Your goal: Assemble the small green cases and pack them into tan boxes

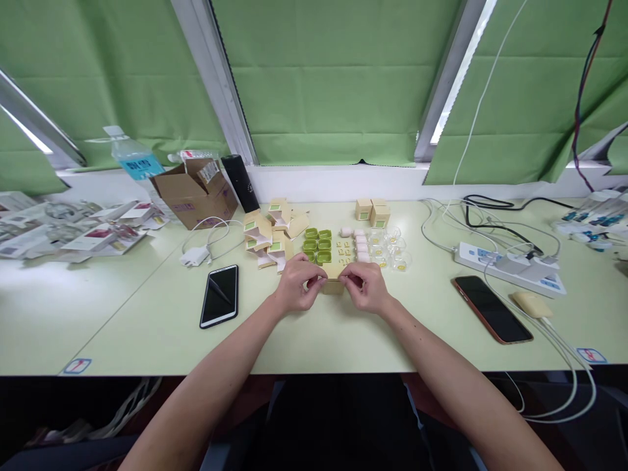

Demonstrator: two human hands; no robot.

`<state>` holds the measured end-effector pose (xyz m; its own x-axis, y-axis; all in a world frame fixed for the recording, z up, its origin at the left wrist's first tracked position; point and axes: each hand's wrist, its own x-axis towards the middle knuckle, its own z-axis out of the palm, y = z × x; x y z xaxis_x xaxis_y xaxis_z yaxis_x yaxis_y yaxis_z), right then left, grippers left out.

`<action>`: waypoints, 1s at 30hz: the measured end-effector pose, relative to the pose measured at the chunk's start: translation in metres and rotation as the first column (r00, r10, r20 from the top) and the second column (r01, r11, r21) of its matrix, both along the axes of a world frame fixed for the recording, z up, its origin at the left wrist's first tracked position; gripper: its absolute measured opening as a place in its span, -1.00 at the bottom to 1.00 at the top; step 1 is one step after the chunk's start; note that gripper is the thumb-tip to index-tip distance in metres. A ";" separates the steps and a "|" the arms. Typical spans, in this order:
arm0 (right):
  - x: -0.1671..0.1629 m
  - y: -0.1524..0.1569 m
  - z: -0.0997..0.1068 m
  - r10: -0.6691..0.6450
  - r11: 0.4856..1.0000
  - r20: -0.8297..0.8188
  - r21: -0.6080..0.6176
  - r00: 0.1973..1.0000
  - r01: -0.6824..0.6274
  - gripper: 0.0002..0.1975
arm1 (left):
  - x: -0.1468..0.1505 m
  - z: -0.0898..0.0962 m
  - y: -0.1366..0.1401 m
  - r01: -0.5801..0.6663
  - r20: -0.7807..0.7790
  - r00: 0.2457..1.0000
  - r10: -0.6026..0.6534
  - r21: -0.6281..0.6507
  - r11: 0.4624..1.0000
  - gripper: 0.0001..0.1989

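Observation:
My left hand [300, 282] and my right hand [365, 286] pinch opposite sides of a small tan cardboard box [333, 286] at the middle of the table. Just beyond it sit several green cups [317, 245] in two columns. To their right lie small yellowish pieces [344, 251], pale pink cylinders [362, 245] and clear plastic domes [391, 248]. A heap of opened tan boxes [271, 235] is beyond my left hand. Two closed tan boxes [373, 212] stand at the back. The fingertips partly cover the held box.
On the left are a phone [219, 296], a white charger [195, 256], a brown carton [196, 193] and a black cylinder [240, 182]. A power strip [510, 269], a second phone [492, 309] and loose cables are on the right. The table's front edge runs below my forearms.

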<state>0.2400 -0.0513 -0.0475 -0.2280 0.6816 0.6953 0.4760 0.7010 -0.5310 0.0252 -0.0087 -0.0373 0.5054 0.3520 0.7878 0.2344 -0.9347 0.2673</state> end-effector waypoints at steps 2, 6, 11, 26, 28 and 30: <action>0.001 -0.001 0.002 0.007 1.000 -0.004 0.003 1.000 -0.007 -0.81 | -0.001 0.000 0.000 -0.012 -0.026 1.000 0.011 -0.021 1.000 -0.78; 0.003 0.000 0.003 0.001 0.999 0.013 -0.046 1.000 -0.001 -0.60 | -0.001 -0.003 0.002 -0.022 -0.077 0.997 0.014 -0.098 0.995 -0.55; 0.005 0.000 0.003 -0.013 0.993 -0.053 -0.118 0.998 0.006 -0.62 | -0.002 -0.006 0.004 -0.062 -0.044 0.998 0.054 -0.186 0.981 -0.53; 0.007 -0.001 0.009 -0.154 0.969 -0.159 -0.215 0.975 0.118 -0.66 | -0.002 -0.006 0.006 -0.262 -0.155 0.964 0.216 -0.413 0.872 -0.36; 0.009 0.002 0.010 -0.243 0.955 -0.179 -0.220 0.953 0.202 -0.68 | -0.003 -0.007 0.006 -0.208 -0.096 0.978 0.185 -0.434 0.876 -0.33; 0.010 0.003 0.010 -0.275 0.950 -0.184 -0.205 0.944 0.237 -0.69 | -0.003 -0.006 0.006 -0.230 -0.059 0.972 0.226 -0.420 0.878 -0.35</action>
<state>0.2503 -0.0481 -0.0377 0.1073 0.8142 0.5706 0.4924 0.4550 -0.7419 0.0224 -0.0023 -0.0436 0.3761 0.7556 0.5363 0.4311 -0.6550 0.6206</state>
